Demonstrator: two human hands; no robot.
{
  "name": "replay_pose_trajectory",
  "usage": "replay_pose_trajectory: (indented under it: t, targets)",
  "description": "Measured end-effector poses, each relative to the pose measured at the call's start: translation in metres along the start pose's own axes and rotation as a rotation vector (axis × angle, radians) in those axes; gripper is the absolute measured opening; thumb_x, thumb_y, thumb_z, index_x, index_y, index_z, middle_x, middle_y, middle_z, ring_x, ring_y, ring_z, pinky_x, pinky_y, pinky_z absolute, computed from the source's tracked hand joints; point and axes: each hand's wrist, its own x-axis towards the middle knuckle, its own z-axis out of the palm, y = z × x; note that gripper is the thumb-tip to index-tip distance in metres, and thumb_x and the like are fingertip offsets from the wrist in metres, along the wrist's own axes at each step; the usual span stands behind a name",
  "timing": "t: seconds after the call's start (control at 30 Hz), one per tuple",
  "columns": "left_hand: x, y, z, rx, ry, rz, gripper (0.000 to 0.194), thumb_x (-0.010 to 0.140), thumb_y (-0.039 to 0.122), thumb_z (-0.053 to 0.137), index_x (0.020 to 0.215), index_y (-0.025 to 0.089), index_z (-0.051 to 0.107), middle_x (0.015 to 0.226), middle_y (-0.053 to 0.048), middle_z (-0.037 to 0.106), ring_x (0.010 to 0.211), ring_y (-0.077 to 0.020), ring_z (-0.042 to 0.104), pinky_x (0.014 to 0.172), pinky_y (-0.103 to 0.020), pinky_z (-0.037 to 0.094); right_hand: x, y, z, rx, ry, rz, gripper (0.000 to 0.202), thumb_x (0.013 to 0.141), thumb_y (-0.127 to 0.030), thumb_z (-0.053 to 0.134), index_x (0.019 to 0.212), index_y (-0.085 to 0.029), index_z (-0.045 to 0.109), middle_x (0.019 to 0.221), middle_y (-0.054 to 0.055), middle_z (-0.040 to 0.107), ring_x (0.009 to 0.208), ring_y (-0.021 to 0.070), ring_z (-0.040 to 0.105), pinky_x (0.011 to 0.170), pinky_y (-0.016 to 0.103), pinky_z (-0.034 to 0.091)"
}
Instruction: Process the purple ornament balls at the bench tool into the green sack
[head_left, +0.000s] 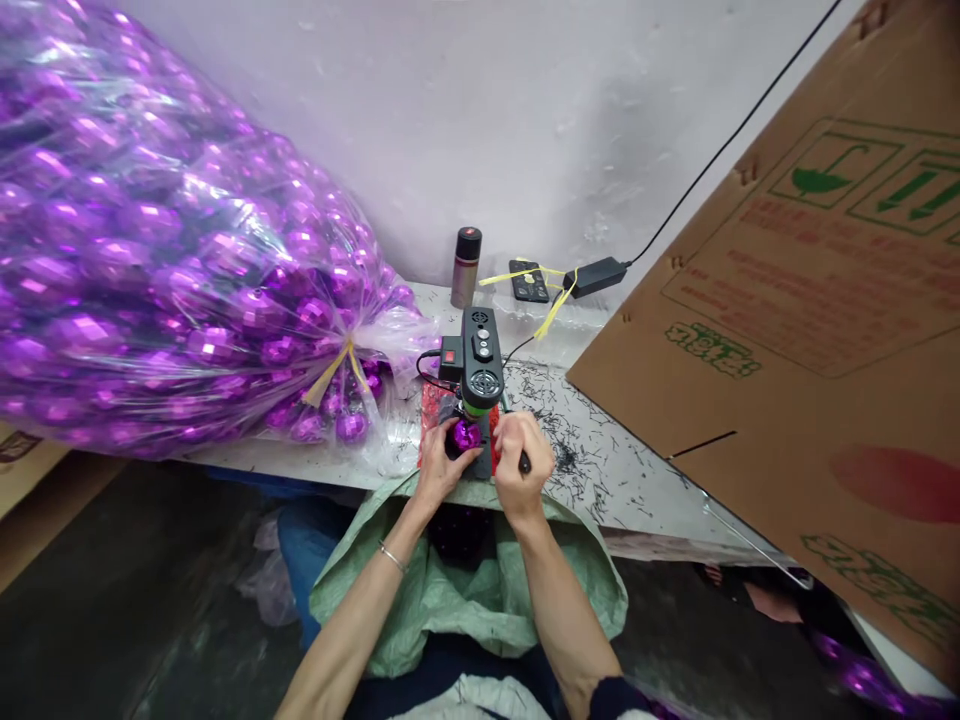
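A shiny purple faceted ball (466, 434) sits under the head of a small black bench machine (482, 360). My left hand (442, 462) has its thumb and fingers around the ball, steadying it from the left. To the right of the machine, my right hand (523, 456) is wrapped in a fist round a black-ended lever handle (525, 463). Most of that handle is hidden by my fingers. Below my hands, a pale green woven sack (555, 570) gapes open on my lap, with dark purple balls inside.
A big clear bag (187, 230) of purple balls leans on the left. Small black pins (585, 450) litter the white table. Behind stand a spray can (465, 268), a black remote-like object (529, 282) and a power adapter (596, 277). A cardboard box (787, 330) bounds the right.
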Motion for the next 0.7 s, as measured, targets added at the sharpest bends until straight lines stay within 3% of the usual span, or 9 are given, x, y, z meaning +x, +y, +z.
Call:
replay_pose_trajectory:
  t: [0.13,0.2,0.27,0.33,0.37,0.43,0.53,0.63,0.7]
  targets:
    - [-0.039,0.001,-0.014,0.089,0.052,0.214,0.052,0.087,0.037,0.071,0.132,0.019,0.054,0.124,-0.015,0.065,0.118,-0.0301,0.062,0.102,-0.049,0.048,0.013,-0.010,-0.006,0.000,-0.055,0.043,0.032,0.100,-0.016,0.043,0.069,-0.022,0.046,0.068,-0.001,0.051,0.066,0.0118,0.052,0.064,0.028,0.042]
    - [-0.070,-0.002,-0.024,0.169,-0.021,0.376,0.049,0.090,0.036,0.067,0.135,0.021,0.052,0.128,-0.015,0.064,0.121,-0.0299,0.061,0.104,-0.048,0.046,0.008,-0.006,-0.007,-0.003,-0.063,0.005,0.030,0.099,-0.015,0.043,0.070,-0.022,0.048,0.069,0.000,0.052,0.067,0.0124,0.053,0.063,0.028,0.043]
    - [-0.095,-0.006,-0.033,0.238,-0.111,0.487,0.057,0.089,0.048,0.068,0.136,0.020,0.053,0.130,-0.017,0.065,0.123,-0.0319,0.060,0.103,-0.048,0.046,-0.001,-0.001,-0.006,-0.004,-0.056,-0.034,0.030,0.098,-0.014,0.042,0.070,-0.022,0.049,0.069,0.000,0.053,0.067,0.0129,0.054,0.062,0.028,0.043]
    - [-0.101,-0.011,-0.042,0.260,-0.164,0.530,0.080,0.081,0.070,0.066,0.140,0.017,0.051,0.133,-0.020,0.063,0.124,-0.0354,0.059,0.103,-0.050,0.045,-0.007,0.003,-0.005,-0.003,-0.041,-0.057,0.030,0.097,-0.012,0.041,0.070,-0.022,0.049,0.069,0.000,0.054,0.067,0.0132,0.055,0.062,0.028,0.043]
    - [-0.095,-0.013,-0.047,0.257,-0.160,0.525,0.089,0.079,0.077,0.062,0.143,0.016,0.049,0.135,-0.021,0.061,0.126,-0.0364,0.058,0.104,-0.050,0.045,-0.010,0.004,-0.004,-0.001,-0.032,-0.062,0.030,0.097,-0.011,0.041,0.070,-0.022,0.049,0.070,0.000,0.054,0.067,0.0133,0.055,0.062,0.028,0.043]
    - [-0.063,-0.016,-0.059,0.264,-0.090,0.461,0.084,0.087,0.075,0.051,0.146,0.016,0.047,0.140,-0.021,0.059,0.129,-0.0355,0.056,0.106,-0.050,0.043,-0.011,0.004,-0.002,0.008,-0.017,-0.057,0.030,0.097,-0.010,0.042,0.070,-0.022,0.049,0.070,0.000,0.054,0.067,0.0132,0.055,0.062,0.028,0.043]
    - [0.015,-0.017,-0.082,0.424,0.081,0.273,0.046,0.102,0.040,0.041,0.137,0.014,0.057,0.136,-0.020,0.061,0.130,-0.0324,0.054,0.109,-0.048,0.041,-0.011,0.003,0.000,0.018,-0.005,-0.036,0.030,0.097,-0.010,0.041,0.070,-0.021,0.048,0.070,-0.001,0.053,0.066,0.0129,0.054,0.062,0.028,0.042]
    - [0.086,-0.019,-0.104,0.753,-0.037,0.100,0.043,0.093,0.015,0.042,0.132,0.008,0.060,0.128,-0.024,0.065,0.123,-0.0369,0.057,0.105,-0.053,0.040,-0.011,0.003,0.001,0.023,0.003,-0.032,0.030,0.097,-0.010,0.041,0.070,-0.021,0.048,0.070,-0.001,0.053,0.066,0.0129,0.054,0.062,0.028,0.043]
    - [0.112,-0.022,-0.113,0.907,-0.106,0.010,0.049,0.086,0.008,0.044,0.132,0.003,0.058,0.121,-0.029,0.065,0.117,-0.0400,0.058,0.102,-0.055,0.039,-0.011,0.003,0.001,0.024,0.014,-0.035,0.030,0.096,-0.009,0.042,0.070,-0.021,0.049,0.070,-0.001,0.054,0.066,0.0131,0.055,0.062,0.028,0.043]
